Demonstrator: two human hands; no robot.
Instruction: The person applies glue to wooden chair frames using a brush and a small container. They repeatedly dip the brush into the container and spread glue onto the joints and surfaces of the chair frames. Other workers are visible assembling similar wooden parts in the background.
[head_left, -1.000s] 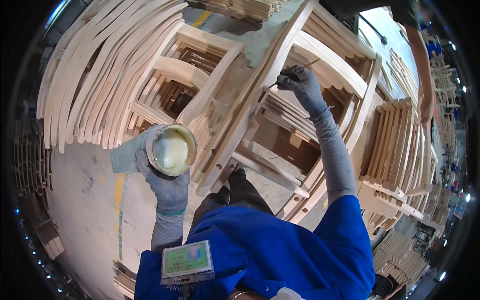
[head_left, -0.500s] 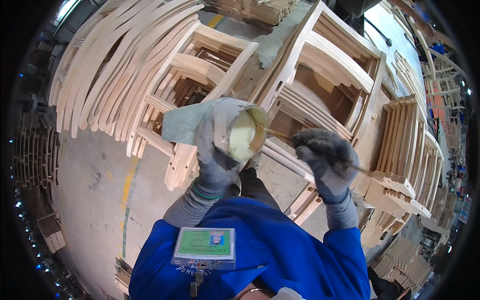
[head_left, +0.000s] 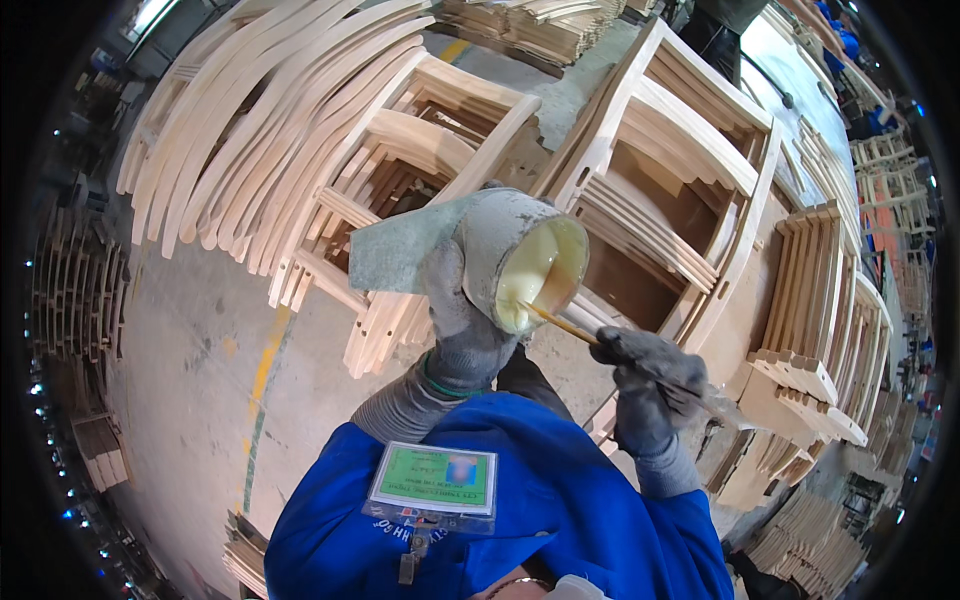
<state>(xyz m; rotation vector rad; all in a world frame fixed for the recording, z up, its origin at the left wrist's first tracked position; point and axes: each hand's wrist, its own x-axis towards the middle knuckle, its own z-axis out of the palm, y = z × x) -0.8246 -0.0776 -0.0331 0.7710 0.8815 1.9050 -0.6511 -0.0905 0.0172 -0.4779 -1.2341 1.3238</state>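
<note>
My left hand [head_left: 455,305], in a grey work glove, is closed round a grey, crusted pot [head_left: 490,240] tilted so that its mouth faces right. Thick cream-coloured liquid [head_left: 530,265] coats the inside. A flat grey-green piece [head_left: 405,248] sticks out to the left from behind the pot; whether it is joined to the pot I cannot tell. My right hand [head_left: 650,385], gloved too, grips a thin wooden stick [head_left: 570,325]. Its tip dips into the liquid at the pot's near rim. Past the right hand's far side a pale, blurred end [head_left: 728,408] shows.
Curved wooden chair parts [head_left: 240,130] stand stacked at the left, beside wooden frames [head_left: 420,140]. A larger stack of frames [head_left: 690,130] lies right of centre, with slatted pieces [head_left: 810,300] farther right. Concrete floor [head_left: 200,400] with a yellow line extends at left.
The pot and my left hand have moved right, and the pot's mouth shows more fully. My right hand has come lower, and the stick's tip has shifted to the near side of the liquid.
</note>
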